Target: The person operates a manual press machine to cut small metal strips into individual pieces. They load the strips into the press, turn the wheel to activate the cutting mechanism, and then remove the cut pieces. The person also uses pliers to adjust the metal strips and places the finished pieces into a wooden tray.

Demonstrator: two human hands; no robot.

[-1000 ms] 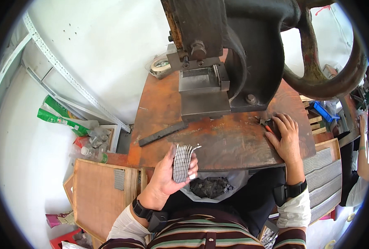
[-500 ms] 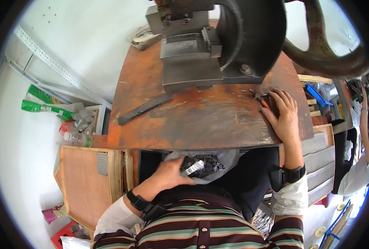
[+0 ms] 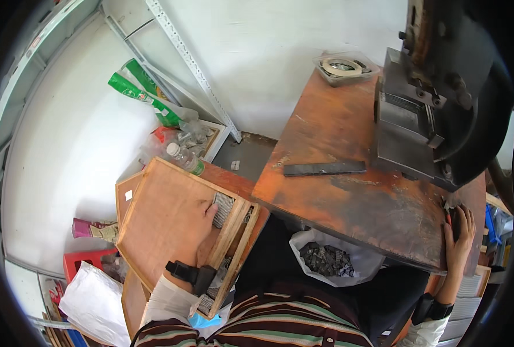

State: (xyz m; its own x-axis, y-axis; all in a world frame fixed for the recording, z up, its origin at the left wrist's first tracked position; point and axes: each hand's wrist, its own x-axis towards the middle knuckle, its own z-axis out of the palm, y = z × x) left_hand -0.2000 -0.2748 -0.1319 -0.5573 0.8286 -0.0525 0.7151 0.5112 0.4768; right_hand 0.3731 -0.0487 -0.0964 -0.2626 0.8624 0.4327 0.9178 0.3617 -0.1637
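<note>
My left hand [image 3: 202, 228] reaches over a shallow wooden tray [image 3: 158, 202], its fingertips at a small stack of grey ridged metal strips [image 3: 223, 208]. The fingers blend into the tray's board, so I cannot see whether they grip a strip. My right hand [image 3: 461, 234] lies on the right side of the worktable [image 3: 326, 139], curled round small pliers with red-orange on the handle [image 3: 449, 218]. A heavy dark press [image 3: 410, 127] stands on the table beyond it. Below the table's front edge, at my lap, hangs a pale plastic bag [image 3: 366, 269] of small dark metal pieces [image 3: 326, 260].
A flat dark bar [image 3: 324, 168] lies on the table. At the back is a clear box with a tape roll [image 3: 342, 67]. A plastic bottle [image 3: 184, 158] and green packaging [image 3: 144, 95] are beyond the tray. A red crate [image 3: 83, 263] and white sack [image 3: 95, 301] are lower left.
My view has turned left. My left hand has moved from the bag to the strips in the tray. The shiny strip seen over the bag is out of sight. My right hand stays at the pliers.
</note>
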